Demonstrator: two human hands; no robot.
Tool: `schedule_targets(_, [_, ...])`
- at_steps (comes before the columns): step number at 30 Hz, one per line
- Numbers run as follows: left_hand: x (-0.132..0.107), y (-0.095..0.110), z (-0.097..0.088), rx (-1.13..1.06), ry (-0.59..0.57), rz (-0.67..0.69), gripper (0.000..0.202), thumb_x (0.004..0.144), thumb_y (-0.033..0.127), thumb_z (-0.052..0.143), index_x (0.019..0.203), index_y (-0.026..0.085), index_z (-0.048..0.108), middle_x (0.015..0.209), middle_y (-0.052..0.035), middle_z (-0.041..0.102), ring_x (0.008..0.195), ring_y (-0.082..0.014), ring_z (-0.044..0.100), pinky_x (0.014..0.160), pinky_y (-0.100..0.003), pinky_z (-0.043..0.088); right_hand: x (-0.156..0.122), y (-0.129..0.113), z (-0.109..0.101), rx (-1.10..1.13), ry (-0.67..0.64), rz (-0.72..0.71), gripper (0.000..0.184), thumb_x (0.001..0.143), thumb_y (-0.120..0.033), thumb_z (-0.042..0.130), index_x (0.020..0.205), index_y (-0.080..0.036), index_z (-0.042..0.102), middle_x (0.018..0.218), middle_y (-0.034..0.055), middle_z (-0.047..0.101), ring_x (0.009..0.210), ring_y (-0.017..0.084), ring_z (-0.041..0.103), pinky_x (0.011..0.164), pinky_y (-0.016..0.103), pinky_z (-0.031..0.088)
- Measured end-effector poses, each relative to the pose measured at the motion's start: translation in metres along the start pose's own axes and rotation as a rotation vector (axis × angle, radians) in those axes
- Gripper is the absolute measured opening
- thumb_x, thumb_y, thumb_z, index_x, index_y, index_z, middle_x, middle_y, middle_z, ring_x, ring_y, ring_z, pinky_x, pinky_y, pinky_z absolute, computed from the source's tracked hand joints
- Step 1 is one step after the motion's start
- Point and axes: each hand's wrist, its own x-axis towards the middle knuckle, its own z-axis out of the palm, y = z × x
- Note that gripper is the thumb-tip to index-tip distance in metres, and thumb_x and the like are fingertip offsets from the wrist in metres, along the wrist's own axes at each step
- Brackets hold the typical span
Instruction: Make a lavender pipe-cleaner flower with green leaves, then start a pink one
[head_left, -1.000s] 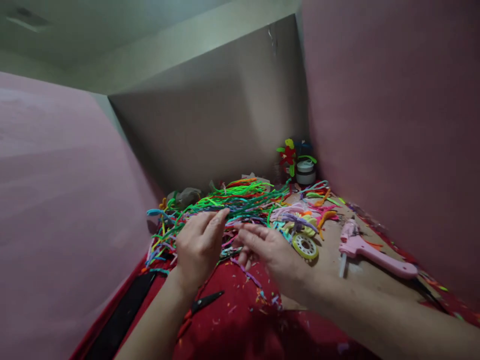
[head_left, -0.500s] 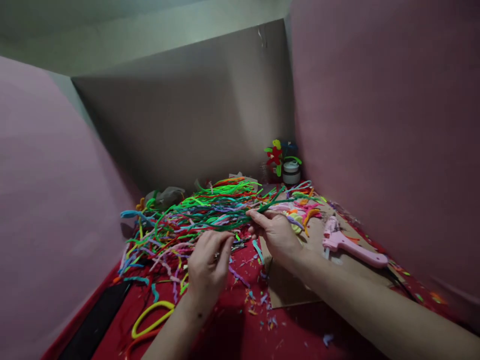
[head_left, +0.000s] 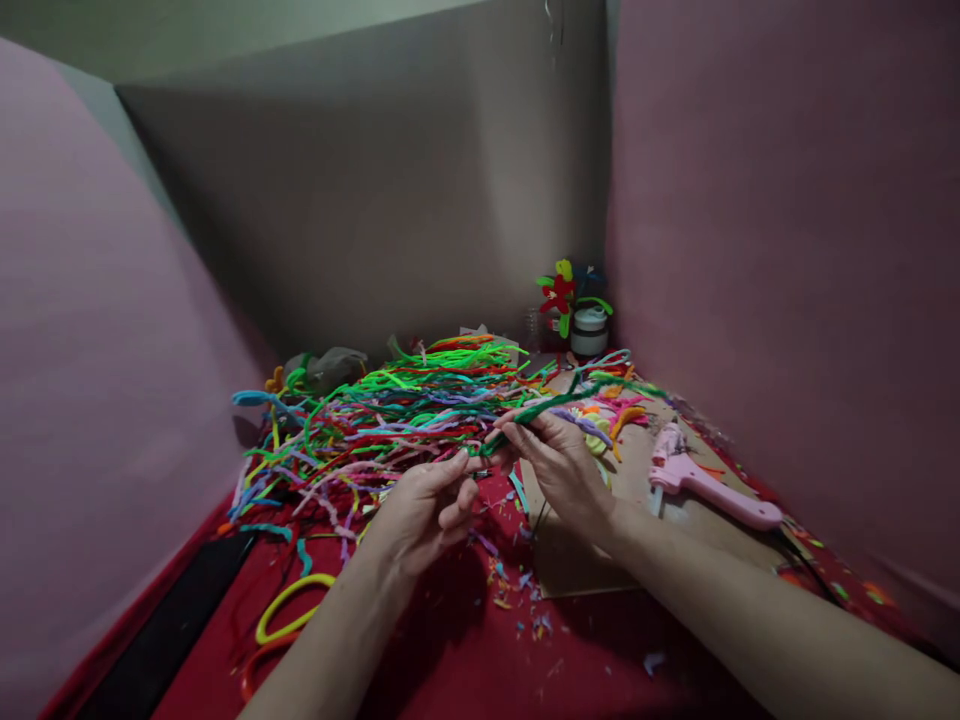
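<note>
Between my two hands runs a dark green pipe cleaner (head_left: 551,402), its far part stretching up to the right over the cardboard. My right hand (head_left: 566,470) pinches it near the middle, fingers pressed together. The near end is bent and held between thumb and finger of my left hand (head_left: 427,505), whose other fingers curl inward. Behind both hands spreads a large heap of coloured pipe cleaners (head_left: 420,400), mostly bright green on top, with red, blue, purple and pink ones below.
A pink hot glue gun (head_left: 712,485) lies on a cardboard sheet (head_left: 577,570) at right. Yellow and orange handles (head_left: 289,605), a black flat object (head_left: 172,620), and fuzz scraps lie on the red cloth (head_left: 450,640). Pipe-cleaner flowers (head_left: 559,293) stand beside a lidded jar (head_left: 589,332).
My left hand has turned over, palm now more upward, and come closer to my right hand, taking the pipe cleaner's near end. The camera view has tilted slightly down.
</note>
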Motion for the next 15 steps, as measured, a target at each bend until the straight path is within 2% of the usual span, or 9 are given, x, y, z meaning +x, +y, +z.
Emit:
schedule_targets(3, [-0.002, 0.002, 0.010, -0.255, 0.019, -0.012, 0.029, 0.090, 0.023, 0.042, 0.063, 0.013, 0.049, 0.038, 0.0076, 0.037, 0.025, -0.0016, 0.025, 0.027, -0.013, 0.018, -0.003, -0.003, 0.003, 0.053, -0.015, 0.046, 0.019, 0.075, -0.036, 0.064, 0.075, -0.017, 0.061, 0.065, -0.0004, 0.063, 0.054, 0.011, 0.057, 0.057, 0.025, 0.049])
schedule_targets(5, [-0.002, 0.002, 0.015, -0.334, 0.059, 0.064, 0.031, 0.092, 0.021, 0.037, 0.065, 0.013, 0.051, 0.037, 0.0081, 0.035, 0.024, -0.0022, 0.027, 0.025, -0.013, 0.019, -0.004, -0.005, 0.004, 0.075, -0.019, 0.059, 0.019, 0.074, -0.035, 0.065, 0.075, -0.017, 0.062, 0.066, 0.0001, 0.064, 0.054, 0.011, 0.058, 0.057, 0.025, 0.049])
schedule_targets(7, [-0.001, -0.001, 0.017, -0.321, 0.113, 0.122, 0.026, 0.091, 0.020, 0.039, 0.073, 0.012, 0.055, 0.039, 0.0079, 0.039, 0.024, -0.0023, 0.028, 0.025, -0.013, 0.021, -0.005, -0.005, 0.004, 0.099, -0.004, 0.047, 0.017, 0.074, -0.035, 0.065, 0.077, -0.018, 0.063, 0.065, -0.0001, 0.064, 0.054, 0.011, 0.058, 0.056, 0.025, 0.049])
schedule_targets(9, [0.001, -0.003, 0.016, -0.269, 0.154, 0.117, 0.023, 0.089, 0.021, 0.044, 0.073, 0.011, 0.056, 0.043, 0.0055, 0.047, 0.026, -0.0019, 0.033, 0.026, -0.013, 0.025, -0.006, -0.003, 0.004, 0.103, 0.010, 0.022, 0.015, 0.075, -0.033, 0.065, 0.078, -0.019, 0.065, 0.063, -0.0009, 0.063, 0.054, 0.011, 0.058, 0.056, 0.025, 0.048])
schedule_targets(13, [0.000, -0.003, 0.013, -0.249, 0.122, 0.033, 0.027, 0.089, 0.025, 0.044, 0.071, 0.009, 0.057, 0.048, 0.0026, 0.052, 0.029, -0.0014, 0.036, 0.028, -0.013, 0.029, -0.008, -0.002, 0.003, 0.012, -0.010, -0.036, 0.010, 0.077, -0.029, 0.063, 0.079, -0.021, 0.067, 0.061, -0.0020, 0.063, 0.054, 0.011, 0.058, 0.060, 0.026, 0.049])
schedule_targets(15, [-0.002, -0.002, 0.014, -0.264, 0.118, 0.033, 0.028, 0.089, 0.024, 0.042, 0.069, 0.011, 0.056, 0.046, 0.0036, 0.050, 0.028, -0.0020, 0.035, 0.026, -0.013, 0.027, -0.011, -0.005, 0.001, -0.034, -0.042, -0.070, 0.009, 0.078, -0.028, 0.061, 0.081, -0.022, 0.068, 0.068, -0.0010, 0.065, 0.059, 0.013, 0.059, 0.063, 0.027, 0.049])
